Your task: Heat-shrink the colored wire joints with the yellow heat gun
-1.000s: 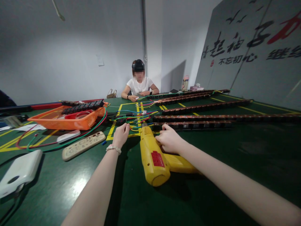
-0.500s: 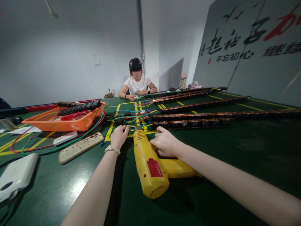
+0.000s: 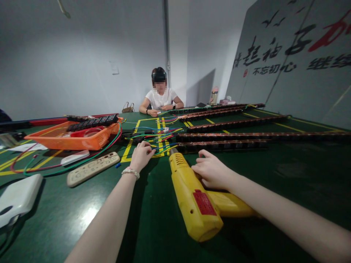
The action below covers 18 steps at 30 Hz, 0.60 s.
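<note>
A yellow heat gun (image 3: 193, 199) lies on its side on the green table, nozzle pointing away at a bundle of coloured wires (image 3: 157, 138). My right hand (image 3: 212, 171) rests on the gun's body beside the handle, fingers curled against it. My left hand (image 3: 141, 155), with a bead bracelet at the wrist, reaches to the near edge of the wire bundle with fingers pinched together; what they pinch is hidden. Long dark strips with copper rails (image 3: 246, 137) run right from the wires.
An orange basket (image 3: 74, 137) with black switch strips stands at the left. A beige socket plate (image 3: 93, 168), a white part (image 3: 74, 157) and a white box (image 3: 16, 199) lie near it. Another person (image 3: 161, 95) sits across the table working on wires.
The heat gun has slid right and nearer me with my right hand on it. My left hand has moved slightly forward into the wires.
</note>
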### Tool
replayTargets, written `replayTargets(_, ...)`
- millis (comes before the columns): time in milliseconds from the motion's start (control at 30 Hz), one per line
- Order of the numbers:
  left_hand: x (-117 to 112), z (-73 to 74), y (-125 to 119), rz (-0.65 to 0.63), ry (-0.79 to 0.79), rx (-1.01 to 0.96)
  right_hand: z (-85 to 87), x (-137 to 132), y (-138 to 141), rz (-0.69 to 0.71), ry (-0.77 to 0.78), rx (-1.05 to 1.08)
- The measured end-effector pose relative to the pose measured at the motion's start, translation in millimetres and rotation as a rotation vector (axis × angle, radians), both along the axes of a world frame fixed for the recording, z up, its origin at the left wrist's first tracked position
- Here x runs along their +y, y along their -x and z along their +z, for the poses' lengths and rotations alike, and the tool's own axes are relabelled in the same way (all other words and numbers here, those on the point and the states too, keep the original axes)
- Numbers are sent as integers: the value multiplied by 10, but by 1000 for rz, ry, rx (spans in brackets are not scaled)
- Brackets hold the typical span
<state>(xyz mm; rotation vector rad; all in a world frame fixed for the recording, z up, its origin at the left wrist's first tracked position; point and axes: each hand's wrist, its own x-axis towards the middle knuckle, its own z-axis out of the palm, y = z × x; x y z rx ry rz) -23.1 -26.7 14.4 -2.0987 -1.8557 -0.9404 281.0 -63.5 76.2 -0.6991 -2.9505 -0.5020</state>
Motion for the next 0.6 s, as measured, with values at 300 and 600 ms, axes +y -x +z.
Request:
replayTargets(300, 99, -92, 64, -115, 137, -143, 12, 3, -4, -7, -7, -23)
replayTargets(600, 25, -24, -1, -27, 150, 12, 11, -5, 10, -30, 5, -29)
